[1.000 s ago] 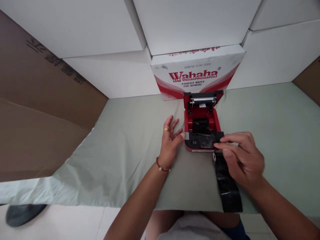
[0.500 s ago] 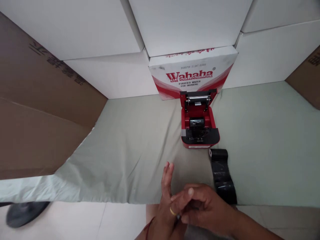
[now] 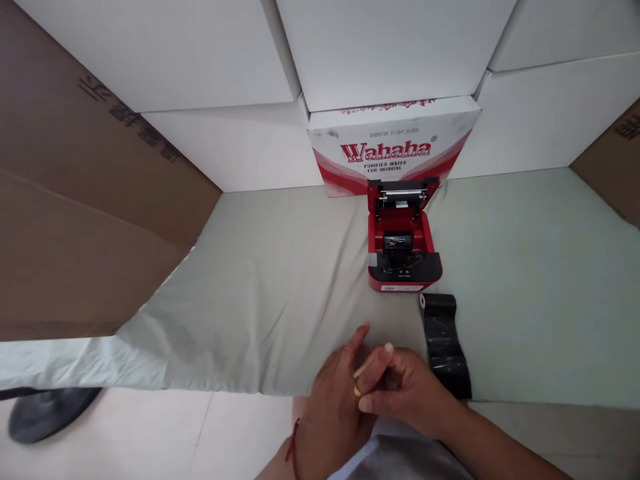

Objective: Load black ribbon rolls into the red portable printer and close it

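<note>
My left hand (image 3: 333, 400), a red string around its wrist, is over the table's front edge with one finger stretched forward and another, bearing a gold ring (image 3: 357, 388), bent toward the right. Against that ringed finger, my right hand (image 3: 413, 393) has its thumb and fingers drawn together; anything small between them is hidden. Ahead of both hands stands a red and black label printer (image 3: 405, 283) with its lid raised and a black roll (image 3: 397, 241) inside. Beside my right hand, a partly unrolled black film roll (image 3: 443, 337) trails to the table's edge.
A Wahaha water carton (image 3: 395, 150) leans behind the printer against stacked white boxes (image 3: 230, 147). Brown cardboard (image 3: 100, 220) rises on the left, with more on the far right. Pale green cloth (image 3: 260, 280) covers the table. A round black base (image 3: 53, 413) stands on the floor.
My left hand has turned and lowered its raised fingers, moving slightly forward with my right hand beside it. The view has shifted a little; the printer and film roll stay put.
</note>
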Action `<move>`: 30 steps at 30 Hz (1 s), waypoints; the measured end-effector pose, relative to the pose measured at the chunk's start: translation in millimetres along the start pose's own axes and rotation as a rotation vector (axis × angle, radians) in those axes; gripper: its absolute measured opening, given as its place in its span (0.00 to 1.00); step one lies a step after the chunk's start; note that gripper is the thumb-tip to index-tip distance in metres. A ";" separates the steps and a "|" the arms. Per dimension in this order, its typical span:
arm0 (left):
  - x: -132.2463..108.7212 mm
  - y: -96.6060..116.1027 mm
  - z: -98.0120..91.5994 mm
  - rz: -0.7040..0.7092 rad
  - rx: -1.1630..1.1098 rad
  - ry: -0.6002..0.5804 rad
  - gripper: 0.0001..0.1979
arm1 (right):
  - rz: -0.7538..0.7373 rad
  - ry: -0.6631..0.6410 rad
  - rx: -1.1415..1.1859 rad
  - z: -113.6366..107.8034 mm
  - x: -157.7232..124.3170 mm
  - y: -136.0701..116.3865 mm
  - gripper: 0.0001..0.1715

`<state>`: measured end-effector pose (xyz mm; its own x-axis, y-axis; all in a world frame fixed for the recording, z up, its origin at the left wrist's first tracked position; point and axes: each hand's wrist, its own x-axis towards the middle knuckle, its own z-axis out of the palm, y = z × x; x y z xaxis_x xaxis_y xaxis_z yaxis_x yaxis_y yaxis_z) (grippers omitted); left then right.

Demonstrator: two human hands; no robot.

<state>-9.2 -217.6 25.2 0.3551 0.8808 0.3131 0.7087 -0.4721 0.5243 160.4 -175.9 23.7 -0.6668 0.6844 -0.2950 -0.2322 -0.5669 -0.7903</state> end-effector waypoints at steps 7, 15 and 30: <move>8.0 -3.2 -20.6 -0.071 0.105 0.120 0.30 | -0.296 0.151 -0.876 -20.2 -31.8 -90.7 0.08; -20.0 -55.4 -38.0 -0.142 0.163 0.243 0.16 | -0.274 0.314 -1.689 -79.1 51.6 -227.9 0.16; -40.9 -68.2 -9.3 -0.039 0.319 0.331 0.15 | 0.167 0.340 -2.061 -62.9 89.6 -215.8 0.18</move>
<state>-77.7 -221.8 -15.9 0.1476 0.8143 0.5614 0.8884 -0.3586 0.2866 195.3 36.7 134.1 -0.4117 0.8657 -0.2847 0.9019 0.4319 0.0093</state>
